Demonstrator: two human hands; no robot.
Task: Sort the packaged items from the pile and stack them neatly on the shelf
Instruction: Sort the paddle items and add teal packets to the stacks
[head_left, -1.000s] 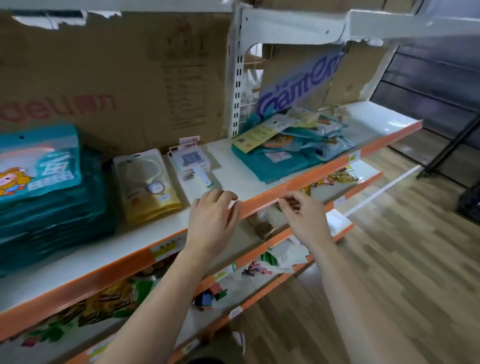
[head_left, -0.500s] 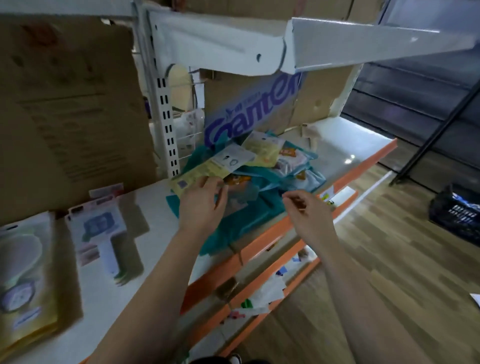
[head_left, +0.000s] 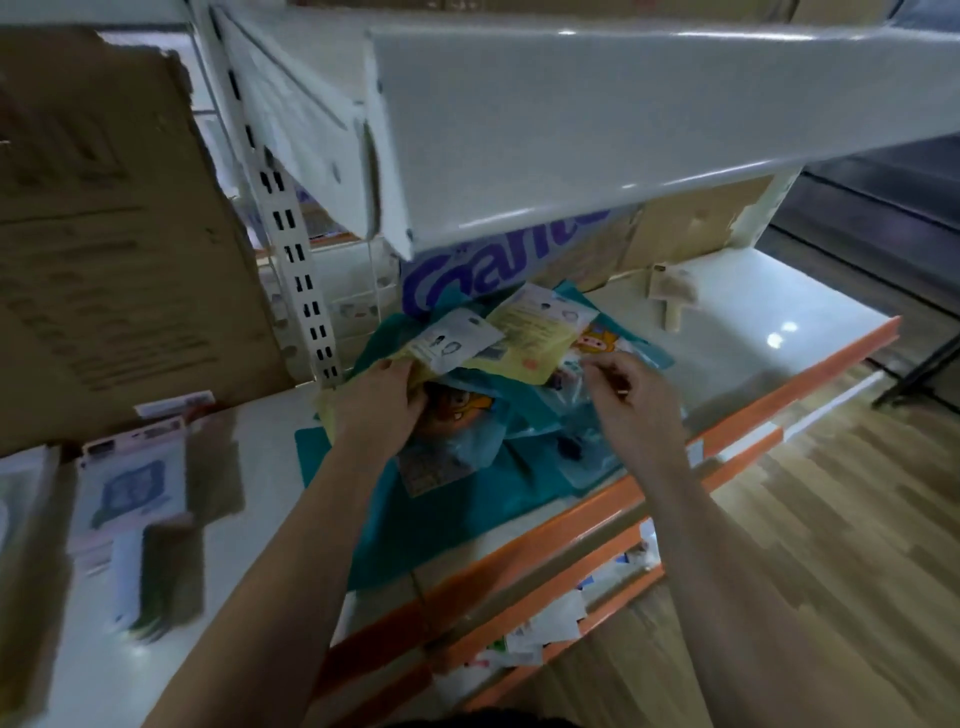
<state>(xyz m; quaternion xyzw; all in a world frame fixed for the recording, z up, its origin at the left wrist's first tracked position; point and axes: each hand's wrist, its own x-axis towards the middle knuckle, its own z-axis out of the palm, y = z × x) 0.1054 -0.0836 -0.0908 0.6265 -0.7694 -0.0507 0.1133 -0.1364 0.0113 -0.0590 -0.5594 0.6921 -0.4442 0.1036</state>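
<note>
A loose pile of teal packages lies on the white shelf with an orange front edge. On top of the pile lie a yellow package and a smaller white-labelled one. My left hand grips the left edge of the yellow package, fingers curled around it. My right hand hovers over the pile's right side with fingers curled, thumb and forefinger close together; whether it pinches a clear wrapper is hard to tell.
A white upper shelf overhangs the pile closely. Cardboard boxes stand behind, one at left, one with purple lettering behind the pile. Stacked pale packages lie on the shelf at left. Lower shelves hold scattered items. Wood floor at right.
My view has swung right and closer to the pile. My left hand went from the shelf's front edge to the yellow package and took hold of it. My right hand rose over the pile.
</note>
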